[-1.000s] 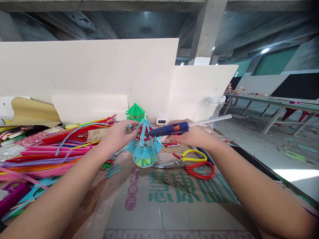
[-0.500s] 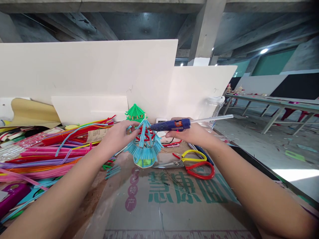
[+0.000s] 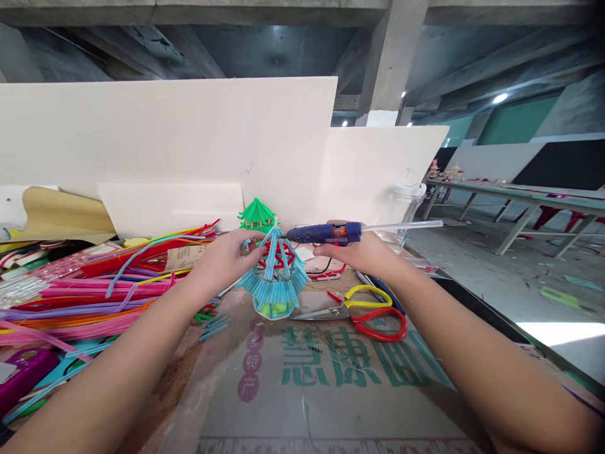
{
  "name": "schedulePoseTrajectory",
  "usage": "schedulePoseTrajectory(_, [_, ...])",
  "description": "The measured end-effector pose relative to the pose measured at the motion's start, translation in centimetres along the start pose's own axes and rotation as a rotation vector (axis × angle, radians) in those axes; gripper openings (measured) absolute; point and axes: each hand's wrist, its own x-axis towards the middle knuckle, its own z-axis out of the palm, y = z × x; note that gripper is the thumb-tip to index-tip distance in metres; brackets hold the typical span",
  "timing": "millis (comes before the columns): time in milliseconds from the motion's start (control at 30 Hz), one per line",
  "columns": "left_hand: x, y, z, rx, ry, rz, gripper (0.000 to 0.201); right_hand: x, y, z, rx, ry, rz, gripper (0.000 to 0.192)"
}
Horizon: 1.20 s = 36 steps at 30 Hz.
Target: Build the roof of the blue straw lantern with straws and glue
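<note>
A small pagoda model (image 3: 275,287) covered in light-blue strips, with red lattice under its pointed top, stands at the middle of the work surface. My left hand (image 3: 229,255) is closed at the upper left of it, thumb and fingers at the roof frame; a bit of blue shows between them. In my right hand (image 3: 347,251) is a dark blue hot glue gun (image 3: 324,234), a clear glue stick (image 3: 401,225) poking out of its back. The nozzle points left, close to the model's top. Whether it touches cannot be made out.
Scissors (image 3: 350,310) with yellow and red handles lie right of the model. Behind it rises a green-roofed model (image 3: 256,214). Colourful pipe cleaners (image 3: 104,290) heap up at left. A lidded clear jar (image 3: 406,205) stands at right, before white boards (image 3: 189,139).
The glue gun has risen slightly and lies more level, its nozzle nearer the model's peak. My left hand and the pagoda model stay almost in place.
</note>
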Motion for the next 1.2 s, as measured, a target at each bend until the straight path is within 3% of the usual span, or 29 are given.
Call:
schedulePoseTrajectory(433, [-0.1,-0.1,0.0,-0.003,0.002,0.016,0.041,0.2,0.4,0.1,0.071,0.038,-0.036,0.033])
schedulePoseTrajectory(667, [-0.1,0.1,-0.1,-0.003,-0.005,0.007,0.04,-0.4,-0.3,-0.9,-0.018,-0.092,0.044,0.033])
schedulePoseTrajectory(767, [-0.2,0.2,-0.1,0.002,-0.008,-0.009,0.041,-0.5,0.0,-1.1,0.002,-0.151,-0.001,0.037])
schedulePoseTrajectory(1200, [-0.2,0.4,-0.3,0.013,-0.02,-0.029,0.042,-0.4,0.2,-1.1,0.038,-0.196,-0.061,0.039])
